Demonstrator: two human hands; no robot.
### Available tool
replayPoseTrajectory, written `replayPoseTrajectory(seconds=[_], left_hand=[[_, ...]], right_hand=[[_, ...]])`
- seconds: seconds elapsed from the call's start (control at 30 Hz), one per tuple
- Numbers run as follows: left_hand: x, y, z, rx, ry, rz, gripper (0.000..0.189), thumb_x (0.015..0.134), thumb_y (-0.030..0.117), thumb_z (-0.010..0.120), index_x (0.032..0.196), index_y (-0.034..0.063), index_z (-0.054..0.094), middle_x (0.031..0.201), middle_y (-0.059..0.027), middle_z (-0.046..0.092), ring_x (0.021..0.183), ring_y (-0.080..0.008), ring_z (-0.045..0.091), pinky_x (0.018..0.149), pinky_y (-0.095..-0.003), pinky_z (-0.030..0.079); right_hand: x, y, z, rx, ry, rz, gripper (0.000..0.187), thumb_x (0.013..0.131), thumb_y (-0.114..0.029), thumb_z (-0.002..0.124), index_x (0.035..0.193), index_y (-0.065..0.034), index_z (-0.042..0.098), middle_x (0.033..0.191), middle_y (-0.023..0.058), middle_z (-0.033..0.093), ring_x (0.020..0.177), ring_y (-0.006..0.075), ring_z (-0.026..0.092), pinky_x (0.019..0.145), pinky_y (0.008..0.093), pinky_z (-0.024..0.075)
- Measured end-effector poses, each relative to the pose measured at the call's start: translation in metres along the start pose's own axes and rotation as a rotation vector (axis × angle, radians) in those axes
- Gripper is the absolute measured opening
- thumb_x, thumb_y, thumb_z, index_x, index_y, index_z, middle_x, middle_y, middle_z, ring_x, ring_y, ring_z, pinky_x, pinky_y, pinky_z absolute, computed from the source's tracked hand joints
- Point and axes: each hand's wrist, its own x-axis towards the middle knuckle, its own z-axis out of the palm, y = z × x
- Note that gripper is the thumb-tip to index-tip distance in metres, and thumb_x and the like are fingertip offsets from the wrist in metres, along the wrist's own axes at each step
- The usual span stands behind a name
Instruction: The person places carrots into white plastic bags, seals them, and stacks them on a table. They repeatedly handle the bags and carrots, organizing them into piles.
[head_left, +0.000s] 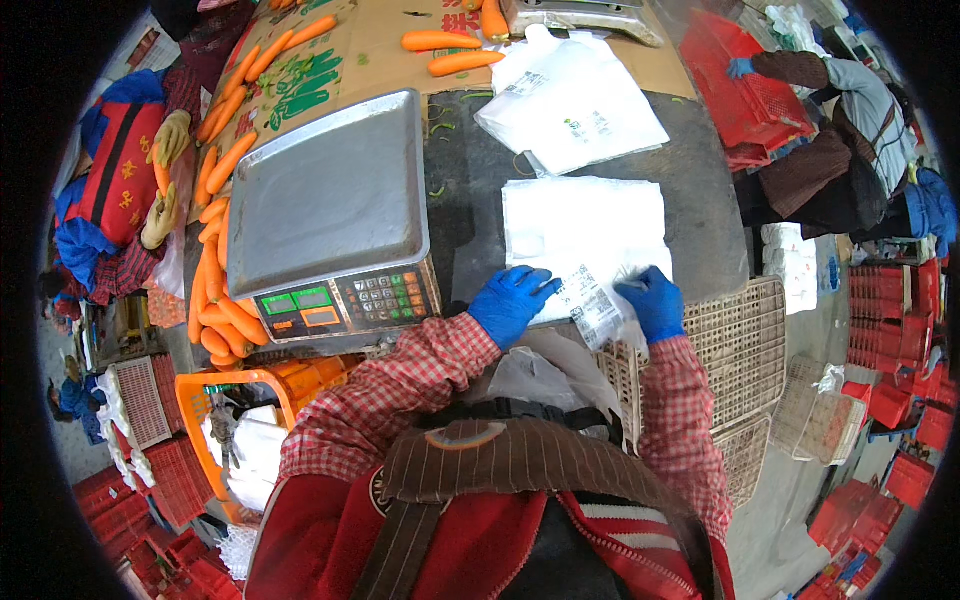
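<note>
Before me on the dark tabletop lies a stack of white plastic bags (583, 217), printed with labels that bear writing. My left hand (516, 306), in a blue glove, rests on the stack's near left edge with its fingers spread. My right hand (654, 304), gloved alike, pinches the printed edge of a thin plastic bag (600, 319) at the near right corner. A second pile of white bags (574, 112) lies beyond. To the left stands a digital scale with a bare metal pan (330, 195), and carrots (244, 322) are heaped along its left side.
More carrots (454, 63) lie on cardboard (375, 45) at the back. An orange basket (187, 420) holding white bags is at lower left, plastic crates (739, 337) at right. A person with yellow gloves (172, 139) holds a carrot at left; another person (870, 127) is beside red crates (750, 82).
</note>
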Motion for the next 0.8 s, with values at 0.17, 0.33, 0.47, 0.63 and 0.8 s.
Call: replayPoseTrajectory(seconds=[0.17, 0.33, 0.47, 0.63, 0.8], left_hand=[[0.000, -0.011, 0.018, -0.199, 0.078, -0.075, 0.030, 0.068, 0.018, 0.056, 0.099, 0.0150, 0.057, 0.096, -0.0061, 0.053, 0.089, -0.0225, 0.046, 0.076, -0.0337, 0.038], [0.006, -0.017, 0.019, -0.163, 0.244, 0.048, 0.018, 0.066, 0.015, 0.057, 0.083, 0.0124, 0.062, 0.079, -0.0118, 0.057, 0.071, -0.0271, 0.051, 0.064, -0.0352, 0.041], [-0.002, -0.021, 0.014, -0.141, 0.143, 0.037, 0.026, 0.056, 0.005, 0.058, 0.082, 0.0059, 0.060, 0.086, -0.0143, 0.056, 0.079, -0.0292, 0.050, 0.069, -0.0381, 0.039], [-0.003, -0.019, 0.013, -0.262, 0.154, -0.019, 0.021, 0.063, 0.002, 0.059, 0.084, 0.0029, 0.060, 0.088, -0.0159, 0.053, 0.083, -0.0291, 0.048, 0.072, -0.0359, 0.038], [0.012, -0.016, 0.010, -0.387, 0.083, -0.006, 0.012, 0.065, -0.001, 0.056, 0.077, 0.0024, 0.059, 0.075, -0.0122, 0.055, 0.073, -0.0254, 0.050, 0.067, -0.0330, 0.039]], right_hand=[[-0.044, 0.029, -0.026, 0.218, -0.148, 0.034, 0.023, 0.063, -0.008, 0.063, 0.085, -0.0048, 0.055, 0.073, 0.0093, 0.057, 0.067, 0.0144, 0.054, 0.060, 0.0259, 0.0439], [-0.037, 0.022, -0.008, 0.529, -0.358, -0.448, 0.017, 0.068, -0.007, 0.057, 0.084, -0.0062, 0.060, 0.081, 0.0105, 0.059, 0.073, 0.0180, 0.056, 0.066, 0.0290, 0.0447], [0.007, -0.008, 0.044, 0.718, -0.347, -0.526, 0.032, 0.062, -0.006, 0.056, 0.093, -0.0074, 0.059, 0.091, 0.0100, 0.058, 0.084, 0.0184, 0.053, 0.078, 0.0299, 0.0406], [0.028, -0.003, 0.049, 0.247, 0.017, -0.154, 0.025, 0.064, -0.011, 0.054, 0.088, -0.0078, 0.059, 0.084, 0.0109, 0.059, 0.077, 0.0234, 0.056, 0.070, 0.0306, 0.0429], [-0.005, 0.013, 0.008, 0.606, -0.034, -0.244, 0.029, 0.064, 0.004, 0.044, 0.089, -0.0061, 0.056, 0.086, 0.0065, 0.058, 0.082, 0.0184, 0.055, 0.078, 0.0282, 0.0399]])
